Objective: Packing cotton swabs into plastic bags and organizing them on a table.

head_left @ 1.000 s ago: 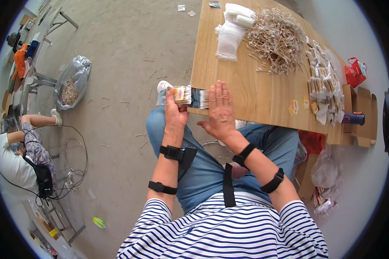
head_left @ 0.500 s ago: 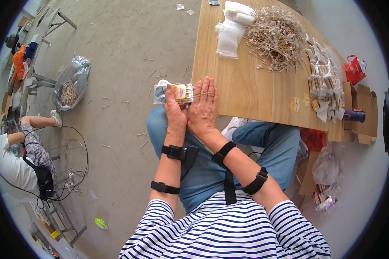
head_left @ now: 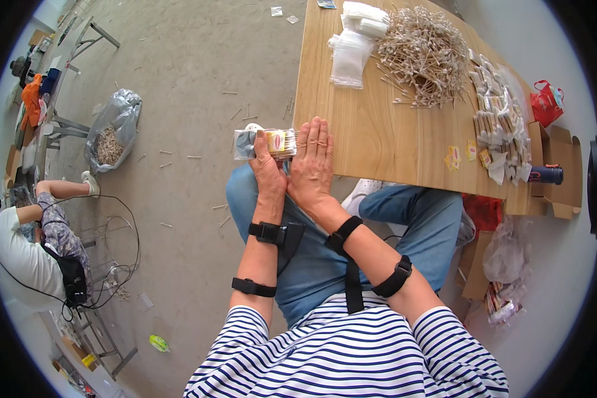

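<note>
A clear bag of cotton swabs (head_left: 282, 142) with a yellow label lies in my left hand (head_left: 269, 178), whose thumb presses on top of it. My right hand (head_left: 312, 162) is flat, fingers stretched out, and its edge rests against the swab tips at the bag's right end. Both wrists meet above my lap, just left of the wooden table (head_left: 378, 149). On that table is a big heap of loose cotton swabs (head_left: 426, 58), with clear empty bags (head_left: 350, 60) to its left. Filled swab packs (head_left: 501, 123) line the right side, near small yellow labels (head_left: 452, 159).
A dark bottle (head_left: 545, 174) and an open cardboard box (head_left: 564, 162) are at the table's right, below a red bag (head_left: 547, 103). Across the floor, a clear sack of swabs (head_left: 109, 142) stands near a seated person (head_left: 26, 255). Loose swabs litter the floor.
The view has shifted very slightly. My hands and the bag of cotton swabs keep nearly the same pose.
</note>
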Available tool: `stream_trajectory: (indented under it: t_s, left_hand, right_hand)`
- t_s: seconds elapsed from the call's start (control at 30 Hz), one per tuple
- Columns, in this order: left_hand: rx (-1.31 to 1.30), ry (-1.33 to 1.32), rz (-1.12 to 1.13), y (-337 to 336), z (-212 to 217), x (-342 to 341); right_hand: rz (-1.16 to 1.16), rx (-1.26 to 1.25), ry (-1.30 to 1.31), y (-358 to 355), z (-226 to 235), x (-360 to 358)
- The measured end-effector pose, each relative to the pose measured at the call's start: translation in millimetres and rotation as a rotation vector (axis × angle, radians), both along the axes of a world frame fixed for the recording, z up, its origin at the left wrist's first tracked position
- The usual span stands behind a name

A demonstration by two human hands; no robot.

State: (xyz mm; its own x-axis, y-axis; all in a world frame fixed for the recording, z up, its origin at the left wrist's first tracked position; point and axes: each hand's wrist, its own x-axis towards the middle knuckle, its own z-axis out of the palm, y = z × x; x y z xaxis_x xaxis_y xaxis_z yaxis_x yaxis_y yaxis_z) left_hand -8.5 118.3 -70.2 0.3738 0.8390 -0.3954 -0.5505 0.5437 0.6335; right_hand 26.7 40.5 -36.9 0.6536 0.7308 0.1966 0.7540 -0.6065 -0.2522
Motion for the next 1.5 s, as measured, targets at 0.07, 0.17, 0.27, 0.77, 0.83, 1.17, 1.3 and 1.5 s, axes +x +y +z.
stream_trajectory:
  t_s: [0.07, 0.17, 0.27, 0.77, 0.83, 1.17, 1.3, 1.5]
  left_hand:
    - [0.007, 0.007, -0.007, 0.0, 0.7, -0.5]
    - [0.015, 0.012, -0.022, -0.6, 2.1, -1.1]
    - [0.027, 0.013, -0.012, -0.5, 1.5, -1.2]
    - [0.096, 0.004, -0.009, 1.3, -5.2, -0.9]
    - [0.087, 0.027, -0.005, 0.1, -5.3, -1.0]
    - [0.175, 0.047, 0.031, 1.7, -13.0, 0.0]
    - [0.212, 0.075, 0.025, 2.9, -15.3, -1.2]
    - [0.283, 0.111, 0.024, 4.5, -17.9, -0.9]
  right_hand:
    - [0.006, 0.012, 0.017, -2.1, 1.1, 1.7]
    - [0.025, 0.043, 0.020, -4.0, 1.2, 4.6]
    - [0.029, 0.043, 0.011, -3.4, 0.5, 3.8]
    - [-0.042, 0.039, 0.061, -5.0, 8.3, 1.3]
    - [-0.032, -0.041, 0.090, -12.9, 15.2, 6.5]
    - [-0.052, -0.224, 0.032, -25.7, 17.8, 14.7]
    - [-0.081, -0.244, 0.036, -18.2, 20.6, 8.6]
    - [-0.075, -0.161, 0.021, -8.3, 11.0, -1.3]
